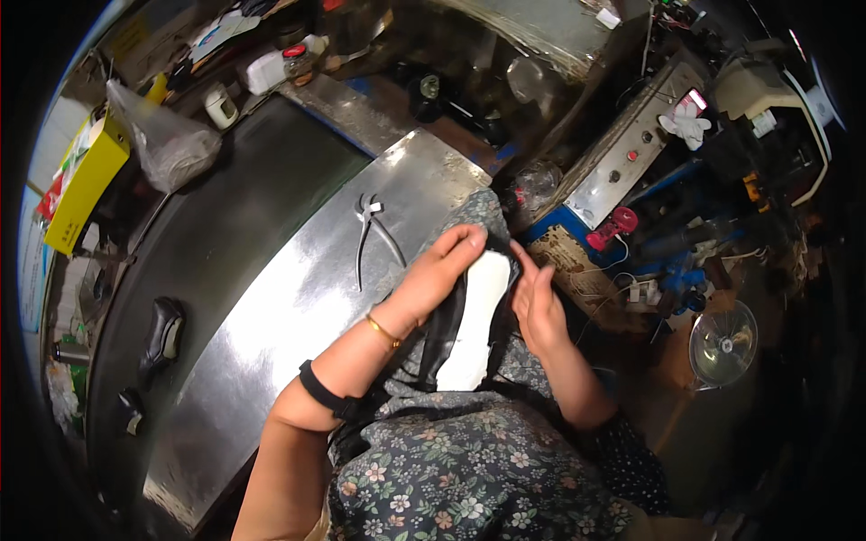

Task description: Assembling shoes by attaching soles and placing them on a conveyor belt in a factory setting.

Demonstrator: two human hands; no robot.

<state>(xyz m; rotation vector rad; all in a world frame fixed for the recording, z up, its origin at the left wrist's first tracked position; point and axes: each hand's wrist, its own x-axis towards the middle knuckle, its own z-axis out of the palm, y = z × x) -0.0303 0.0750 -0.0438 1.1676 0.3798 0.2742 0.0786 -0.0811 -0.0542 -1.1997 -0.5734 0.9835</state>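
A black shoe upper (443,317) lies over my lap with its underside up, and a long white insole (480,302) covers its middle. At the far end, my left hand (439,270) is closed on the upper's edge, thumb near the insole's tip. My right hand (538,309) rests along the other side, its fingers mostly stretched and the index finger touching the dark edge. Whatever lies under the upper is hidden. Left of my hands, a pair of lasting pincers (371,225) lies on the shiny metal tabletop (262,302) with its handles spread.
A dark conveyor belt (230,194) curves along the left, carrying a black shoe (163,332) and a smaller dark piece (131,410). Beyond it stand a yellow box (90,185) and a plastic bag (167,135). At right are a control panel (622,171) and a round fan (723,344).
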